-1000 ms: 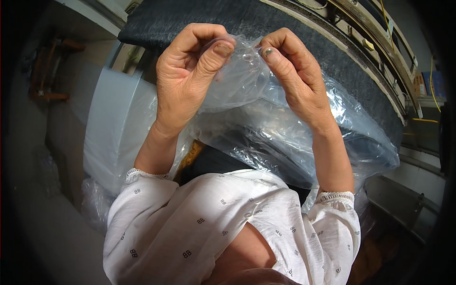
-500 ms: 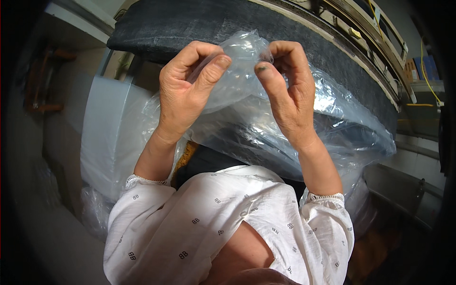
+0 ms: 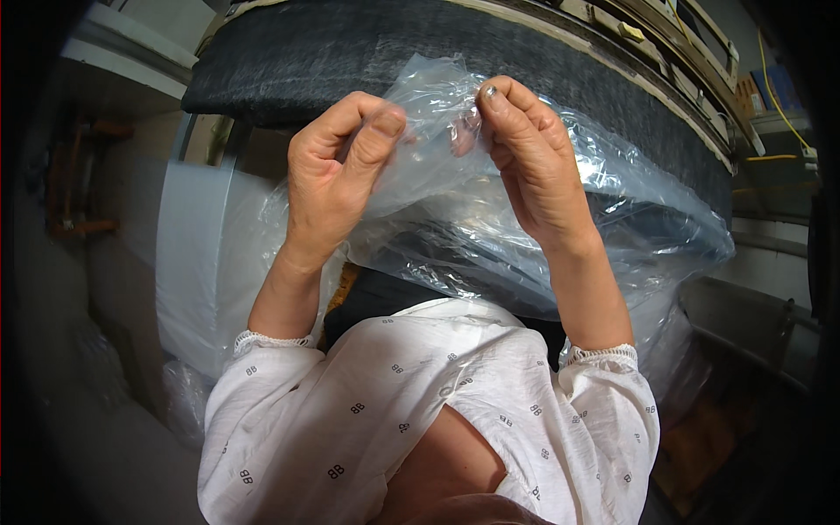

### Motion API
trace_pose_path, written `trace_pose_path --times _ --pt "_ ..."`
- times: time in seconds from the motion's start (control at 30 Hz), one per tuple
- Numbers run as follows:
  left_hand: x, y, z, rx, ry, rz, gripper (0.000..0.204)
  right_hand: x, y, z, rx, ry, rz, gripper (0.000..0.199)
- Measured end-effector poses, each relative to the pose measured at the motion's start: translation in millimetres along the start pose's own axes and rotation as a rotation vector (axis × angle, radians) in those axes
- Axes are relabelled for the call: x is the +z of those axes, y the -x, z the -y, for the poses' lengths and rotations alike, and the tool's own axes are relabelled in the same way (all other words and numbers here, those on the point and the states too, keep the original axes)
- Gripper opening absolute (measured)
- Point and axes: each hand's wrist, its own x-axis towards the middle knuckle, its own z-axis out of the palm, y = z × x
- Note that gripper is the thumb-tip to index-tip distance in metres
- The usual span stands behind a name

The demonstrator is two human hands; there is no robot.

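A large sheet of clear plastic film, crumpled and shiny, lies over my lap and spreads to the right. Its upper end is lifted between my two hands. My left hand pinches the film between thumb and bent fingers. On the other side, my right hand grips the edge with thumb and forefinger pressed together; through the clear film a fingertip of it shows. Whether the film is one layer or a bag I cannot tell.
A bench edge padded with dark cloth runs across in front of me. Behind it are wooden rails and a yellow cord. More pale plastic hangs at the left. A grey metal trough stands at the right.
My right hand has turned and its thumb has moved up to the film's edge. My left hand has dropped slightly and shifted left. The raised film has tilted a little.
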Motion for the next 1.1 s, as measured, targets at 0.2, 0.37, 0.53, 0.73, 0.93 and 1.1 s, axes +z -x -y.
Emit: trace_pose_path --times 0.2,0.37,0.53,0.73,0.93,1.1 --pt "12 -16 -2 0.349 -0.264 -0.091 0.012 -5 2 0 -0.041 0.05 -0.016 0.018" --pt "21 -18 -6 0.565 -0.495 0.0 0.021 -8 7 2 -0.109 0.112 -0.063 0.018" --pt "32 -15 11 0.732 -0.594 -0.095 0.031 -12 17 -1 -0.096 0.07 -0.124 0.016" --pt "47 -6 15 0.755 -0.746 -0.032 0.036 -3 26 -7 -0.087 -0.03 -0.269 0.018" --pt "25 -36 -10 0.585 -0.586 0.17 0.027 -23 27 -5 -0.074 -0.077 -0.274 0.018" --pt "7 -94 23 0.516 -0.542 0.587 0.016 -35 22 6 -0.127 -0.025 -0.285 0.016"
